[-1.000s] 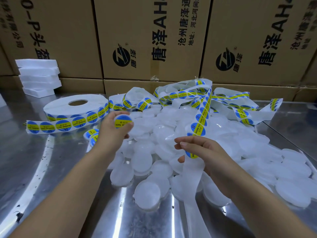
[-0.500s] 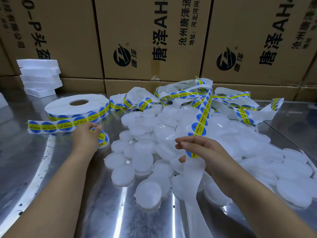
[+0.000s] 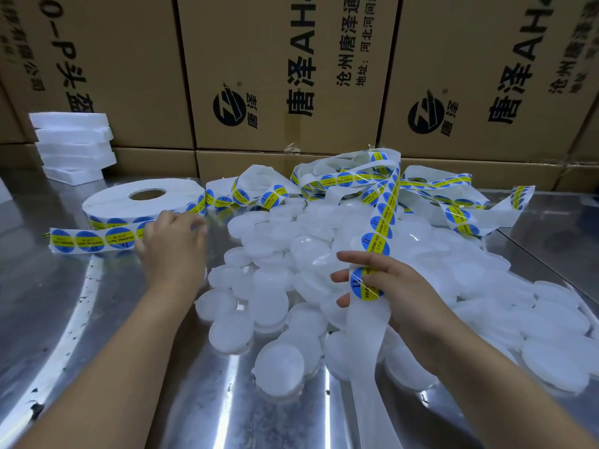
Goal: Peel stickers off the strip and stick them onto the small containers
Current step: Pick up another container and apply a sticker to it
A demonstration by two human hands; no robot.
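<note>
A pile of small white round containers [image 3: 269,299] covers the middle and right of the metal table [image 3: 64,319]. A long white backing strip [image 3: 381,218] with blue-and-yellow round stickers loops over the pile and runs down into my right hand [image 3: 398,293], which pinches it at a sticker [image 3: 364,285]; bare backing [image 3: 369,367] hangs below. My left hand [image 3: 171,247] lies flat with relaxed fingers over the table beside the sticker roll [image 3: 142,202], holding nothing I can see. The labelled containers it set down are hidden under it.
Cardboard boxes [image 3: 291,76] form a wall along the table's far side. A stack of white foam blocks [image 3: 73,147] stands at the back left. A loose sticker strip end [image 3: 87,241] lies flat left of my left hand.
My left hand carried a labelled container leftward, set it down by the roll, and now hovers open over that spot. My right hand has kept its hold on the strip.
</note>
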